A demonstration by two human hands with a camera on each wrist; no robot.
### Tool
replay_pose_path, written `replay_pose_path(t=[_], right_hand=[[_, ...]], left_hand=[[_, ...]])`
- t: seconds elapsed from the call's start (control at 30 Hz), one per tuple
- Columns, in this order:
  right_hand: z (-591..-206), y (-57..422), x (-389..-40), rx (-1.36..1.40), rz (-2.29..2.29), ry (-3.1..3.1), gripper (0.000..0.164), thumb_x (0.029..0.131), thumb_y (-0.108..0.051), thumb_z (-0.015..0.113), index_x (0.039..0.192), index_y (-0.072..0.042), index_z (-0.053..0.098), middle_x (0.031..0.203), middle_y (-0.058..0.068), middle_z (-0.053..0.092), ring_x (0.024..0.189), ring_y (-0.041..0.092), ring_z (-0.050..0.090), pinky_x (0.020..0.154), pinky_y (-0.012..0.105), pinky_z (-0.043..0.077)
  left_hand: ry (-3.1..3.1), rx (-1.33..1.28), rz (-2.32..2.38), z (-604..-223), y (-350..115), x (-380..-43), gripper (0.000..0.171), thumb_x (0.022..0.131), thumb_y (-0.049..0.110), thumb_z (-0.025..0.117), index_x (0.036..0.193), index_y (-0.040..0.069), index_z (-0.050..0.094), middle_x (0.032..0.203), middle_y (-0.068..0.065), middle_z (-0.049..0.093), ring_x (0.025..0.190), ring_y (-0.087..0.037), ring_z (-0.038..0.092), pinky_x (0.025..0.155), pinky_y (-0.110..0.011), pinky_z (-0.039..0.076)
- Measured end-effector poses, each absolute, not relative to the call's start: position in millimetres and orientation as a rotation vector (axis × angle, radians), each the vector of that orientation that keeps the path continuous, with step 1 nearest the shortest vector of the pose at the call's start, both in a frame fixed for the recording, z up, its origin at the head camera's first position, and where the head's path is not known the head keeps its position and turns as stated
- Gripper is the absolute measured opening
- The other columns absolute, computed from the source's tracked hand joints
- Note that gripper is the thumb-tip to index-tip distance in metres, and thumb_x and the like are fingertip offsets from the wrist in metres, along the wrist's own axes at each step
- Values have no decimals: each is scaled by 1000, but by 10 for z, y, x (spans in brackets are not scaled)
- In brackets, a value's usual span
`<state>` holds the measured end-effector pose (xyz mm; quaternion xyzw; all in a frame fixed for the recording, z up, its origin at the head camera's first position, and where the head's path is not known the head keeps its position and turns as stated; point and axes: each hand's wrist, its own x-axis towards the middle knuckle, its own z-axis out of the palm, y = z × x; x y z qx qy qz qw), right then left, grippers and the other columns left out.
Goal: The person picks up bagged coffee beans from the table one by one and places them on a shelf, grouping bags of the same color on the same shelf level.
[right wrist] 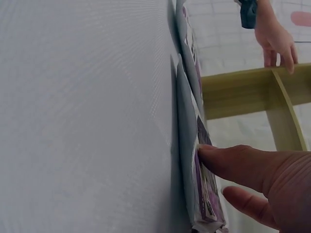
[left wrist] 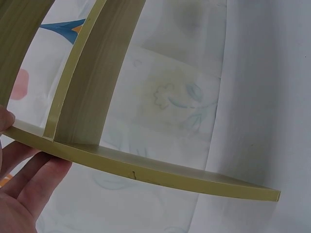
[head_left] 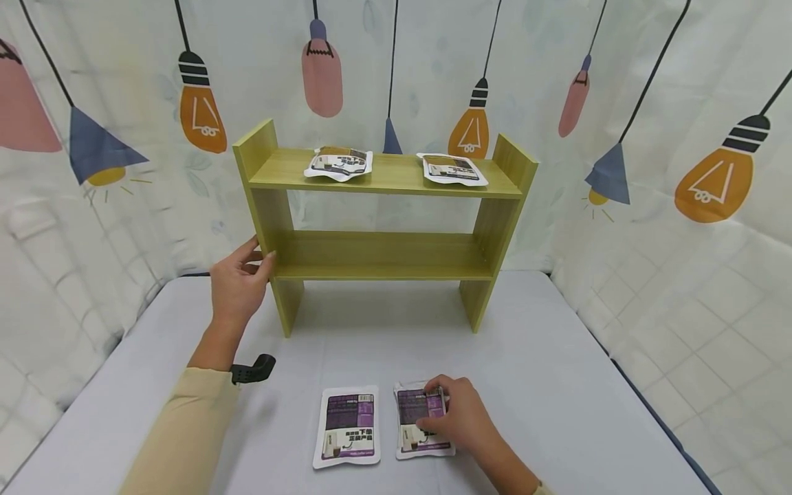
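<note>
In the head view a two-tier green wooden shelf [head_left: 383, 256] stands on the table. My left hand [head_left: 240, 282] grips the edge of its left side panel [left wrist: 126, 170], with the thumb on one face and the fingers on the other. Near the front, my right hand [head_left: 456, 416] lies over a white-edged pouch with a purple label [head_left: 411, 412]. In the right wrist view, its thumb touches the face of that pouch [right wrist: 206, 194] and another finger stands apart from it. A matching purple pouch [head_left: 348, 426] lies flat just to the left.
Two pouches rest on the top board: a left pouch [head_left: 339, 163] and a right pouch [head_left: 453, 170]. A white cloth covers the table [head_left: 297, 375]. Behind and beside it hangs a curtain [head_left: 383, 82] printed with lamps.
</note>
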<state>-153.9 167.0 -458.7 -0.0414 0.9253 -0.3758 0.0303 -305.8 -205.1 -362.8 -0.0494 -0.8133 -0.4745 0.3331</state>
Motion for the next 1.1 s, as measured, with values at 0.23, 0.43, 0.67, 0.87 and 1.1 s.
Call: replay_pose_path(t=[0.23, 0.43, 0.67, 0.87, 1.1], right_hand=[[-4562, 1651, -1538, -131, -1094, 2873, 46, 68, -21, 95, 108, -18, 71, 98, 6, 63, 86, 19, 54, 71, 33, 50], [-4553, 1641, -1529, -172, -1087, 2893, 45, 69, -19, 94, 106, -18, 70, 109, 8, 71, 93, 20, 59, 80, 41, 55], [-4584, 1647, -1532, -216, -1116, 2877, 40, 69, -17, 94, 102, -20, 72, 117, 9, 73, 103, 23, 63, 91, 49, 55], [-4619, 1669, -1557, -227, -1133, 2850, 36, 69, -18, 94, 99, -22, 74, 117, 6, 73, 101, 20, 61, 89, 45, 55], [-4633, 1687, -1576, -217, -1158, 2813, 33, 71, -20, 93, 97, -24, 75, 115, 4, 72, 92, 18, 57, 79, 35, 52]], left_hand=[[-2129, -126, -1241, -3622, -2048, -3052, 46, 99, 23, 67, 145, 26, 60, 117, -20, 75, 66, 22, 55, 62, -2, 49], [-2128, -127, -1241, -3622, -2049, -3053, 46, 100, 23, 66, 145, 26, 60, 119, -19, 74, 67, 21, 56, 62, -2, 49], [-2123, -132, -1237, -3642, -2059, -3065, 46, 99, 23, 66, 145, 25, 60, 116, -20, 75, 66, 22, 55, 62, -2, 49], [-2125, -129, -1230, -3646, -2059, -3067, 46, 100, 24, 67, 145, 27, 60, 119, -18, 75, 67, 21, 55, 63, -3, 49], [-2140, -108, -1210, -3642, -2052, -3064, 46, 100, 26, 66, 145, 28, 60, 119, -16, 75, 73, -4, 69, 63, -3, 49]])
